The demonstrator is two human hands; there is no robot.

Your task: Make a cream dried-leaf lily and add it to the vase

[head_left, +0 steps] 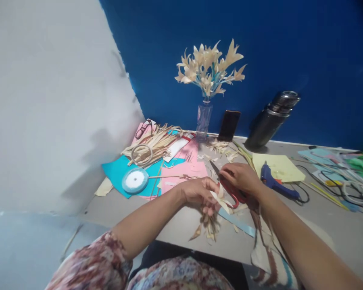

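Observation:
My left hand (201, 192) is closed on a cream-coloured handmade flower (221, 198) with pointed petals. My right hand (240, 179) grips a pair of scissors (230, 189) with red handles; their dark blade points up and to the left, away from the flower. Below my left hand lie dried husk scraps (210, 226) near the table's front edge. A light blue ribbon (237, 223) runs across the table just under the flower. Further back, similar flowers (207, 66) stand in a clear plastic bottle (204, 119).
A ribbon roll (135, 180) and a bundle of dried husks (157, 143) lie on coloured paper at left. At right are a blue glue gun (276, 183), yellow paper (280, 167) and cords. A phone (229, 125) and a dark flask (272, 121) stand by the wall.

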